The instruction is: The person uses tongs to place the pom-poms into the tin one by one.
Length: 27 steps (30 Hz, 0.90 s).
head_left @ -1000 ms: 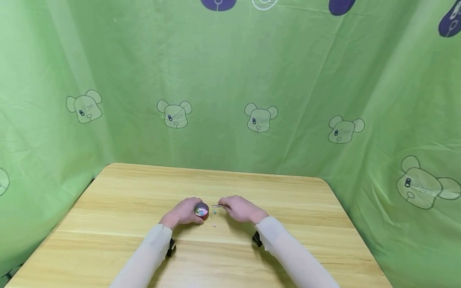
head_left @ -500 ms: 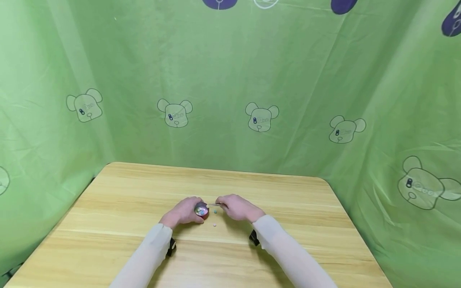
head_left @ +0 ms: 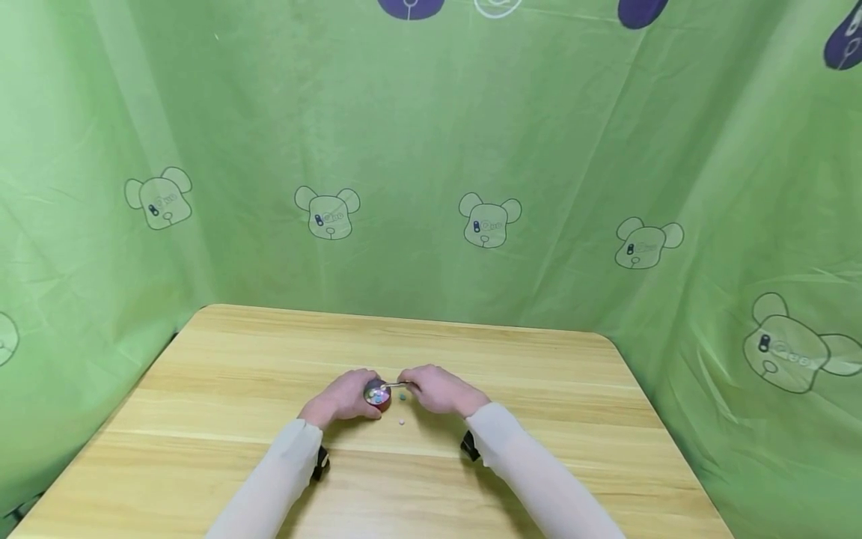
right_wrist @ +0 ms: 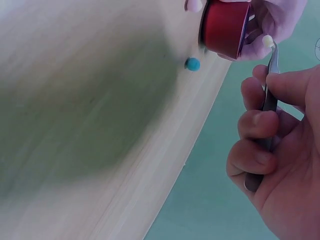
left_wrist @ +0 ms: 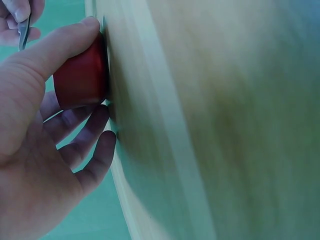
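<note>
My left hand (head_left: 348,394) holds a small round red container (left_wrist: 82,75) on the table, thumb on one side and fingers on the other. Several small pastel balls show inside the container's mouth in the head view. In my right hand (right_wrist: 280,130) is a pair of metal tweezers (right_wrist: 270,100), pinched between thumb and fingers. A pale yellow ball (right_wrist: 268,41) sits at the tweezer tips, close over the container's rim. On the table beside the container lie a blue ball (right_wrist: 192,64) and a pale pink ball (right_wrist: 193,5).
The wood-grain table (head_left: 269,344) extends around both hands. Behind it and at both sides hangs a green curtain (head_left: 404,135) with bear-head prints. Dark wrist-worn devices (head_left: 321,464) sit under both forearms.
My right hand has moved left, bringing the tweezer tips from the table beside the container to over its mouth. The left hand and container have stayed in place.
</note>
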Motion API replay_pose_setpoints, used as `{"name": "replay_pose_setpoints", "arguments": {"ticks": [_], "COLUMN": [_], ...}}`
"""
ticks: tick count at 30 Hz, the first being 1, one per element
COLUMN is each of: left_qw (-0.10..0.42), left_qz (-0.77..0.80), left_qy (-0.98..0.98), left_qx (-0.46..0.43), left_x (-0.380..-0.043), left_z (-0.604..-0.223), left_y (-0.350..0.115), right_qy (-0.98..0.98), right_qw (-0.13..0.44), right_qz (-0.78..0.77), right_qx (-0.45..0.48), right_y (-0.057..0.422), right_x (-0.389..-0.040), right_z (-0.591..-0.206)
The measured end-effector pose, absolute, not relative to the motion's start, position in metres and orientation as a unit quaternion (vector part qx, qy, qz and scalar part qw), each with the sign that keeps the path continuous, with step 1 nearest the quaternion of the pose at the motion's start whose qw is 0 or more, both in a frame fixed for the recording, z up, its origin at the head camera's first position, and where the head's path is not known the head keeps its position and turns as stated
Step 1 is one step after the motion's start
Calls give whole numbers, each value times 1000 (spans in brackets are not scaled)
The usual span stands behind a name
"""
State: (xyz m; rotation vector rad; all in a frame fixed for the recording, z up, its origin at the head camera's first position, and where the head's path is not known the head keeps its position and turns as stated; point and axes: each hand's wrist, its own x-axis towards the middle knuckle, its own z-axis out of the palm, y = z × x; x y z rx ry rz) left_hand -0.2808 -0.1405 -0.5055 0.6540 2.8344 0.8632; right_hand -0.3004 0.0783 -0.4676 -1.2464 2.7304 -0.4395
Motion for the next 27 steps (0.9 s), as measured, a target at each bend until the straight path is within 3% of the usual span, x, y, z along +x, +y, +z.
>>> {"name": "replay_pose_setpoints", "arguments": {"ticks": [27], "left_qw": [48], "left_qz": [280], "left_qy": [931], "left_qx": [228], "left_x": [-282], "left_z": [-506], "left_y": [-143], "right_qy": [896], "right_qw": [59], "right_qz": [-139], "right_qx": [-417], "right_y": [73], "right_x": [-301], "right_z": [-474]}}
